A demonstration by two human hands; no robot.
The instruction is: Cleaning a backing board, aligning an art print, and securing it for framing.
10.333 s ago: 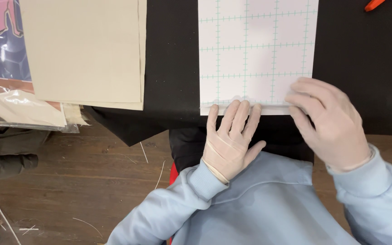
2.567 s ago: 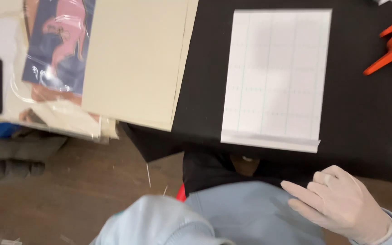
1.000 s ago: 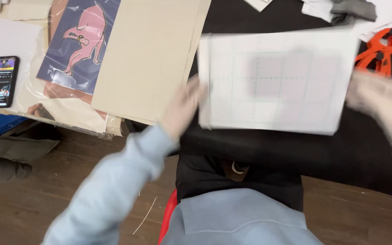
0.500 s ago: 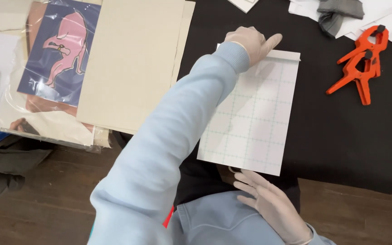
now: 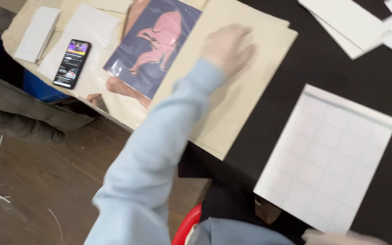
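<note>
Left hand (image 5: 228, 47) blurred, seemingly spread flat on smooth tan cardboard sheet (image 5: 243, 90); gridded white paper (image 5: 327, 159) alongside.

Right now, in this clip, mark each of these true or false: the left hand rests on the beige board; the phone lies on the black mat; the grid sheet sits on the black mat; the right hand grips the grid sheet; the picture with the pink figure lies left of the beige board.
1. The left hand is over the beige board: true.
2. The phone lies on the black mat: false; it lies on pale paper at the left.
3. The grid sheet sits on the black mat: true.
4. The right hand grips the grid sheet: false; it is blurred at the bottom edge, below the sheet.
5. The pink-figure picture lies left of the board: true.
</note>
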